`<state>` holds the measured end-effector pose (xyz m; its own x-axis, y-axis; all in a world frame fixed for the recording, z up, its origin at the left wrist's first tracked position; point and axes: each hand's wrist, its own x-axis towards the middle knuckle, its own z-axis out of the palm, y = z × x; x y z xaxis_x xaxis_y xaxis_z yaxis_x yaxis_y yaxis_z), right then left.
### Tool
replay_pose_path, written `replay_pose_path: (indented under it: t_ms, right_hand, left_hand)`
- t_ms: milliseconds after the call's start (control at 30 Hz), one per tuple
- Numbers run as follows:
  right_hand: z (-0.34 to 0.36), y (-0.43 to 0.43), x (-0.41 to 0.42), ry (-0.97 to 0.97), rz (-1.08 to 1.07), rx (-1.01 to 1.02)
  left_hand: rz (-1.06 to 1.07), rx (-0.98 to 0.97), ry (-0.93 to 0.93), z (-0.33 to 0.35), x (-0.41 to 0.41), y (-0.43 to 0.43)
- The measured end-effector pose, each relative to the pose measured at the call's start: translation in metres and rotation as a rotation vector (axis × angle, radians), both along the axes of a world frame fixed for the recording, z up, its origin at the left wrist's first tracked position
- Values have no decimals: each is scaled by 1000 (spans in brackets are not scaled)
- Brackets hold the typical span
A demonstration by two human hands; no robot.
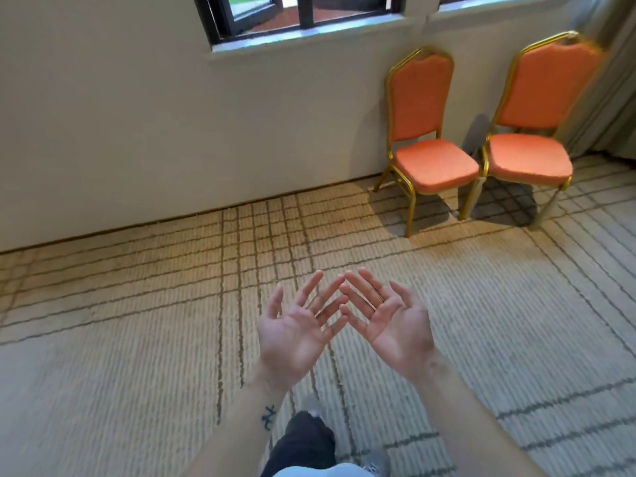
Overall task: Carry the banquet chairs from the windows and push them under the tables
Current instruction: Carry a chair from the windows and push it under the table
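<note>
Two banquet chairs with orange padding and gold metal frames stand side by side against the wall under the windows, at the upper right. The nearer chair (425, 132) is on the left, the other chair (537, 132) on the right, their seats almost touching. My left hand (296, 325) and my right hand (385, 318) are held out in front of me, palms up, fingers spread and straight, fingertips crossing. Both hands hold nothing and are well short of the chairs. No table is in view.
A beige wall runs across the back with dark-framed windows (303, 12) above a sill. A grey curtain (616, 98) hangs at the far right beside the chairs. Patterned carpet (137, 321) covers the floor. My leg and shoe show at the bottom.
</note>
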<state>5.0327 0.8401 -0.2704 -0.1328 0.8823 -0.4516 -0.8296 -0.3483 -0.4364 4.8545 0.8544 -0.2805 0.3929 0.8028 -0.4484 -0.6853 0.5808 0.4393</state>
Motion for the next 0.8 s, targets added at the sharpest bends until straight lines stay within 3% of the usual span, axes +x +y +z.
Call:
replay_pose_path:
  t_ms: [333, 533, 800]
  right_hand:
    - [-21, 218, 26, -66, -79, -51]
    - [4, 349, 34, -86, -176, -54]
    - [2, 487, 73, -69, -248, -67]
  left_hand:
    - [-46, -17, -30, -30, 28, 229]
    - [-126, 11, 12, -8, 39, 382]
    - [-151, 19, 19, -9, 81, 522]
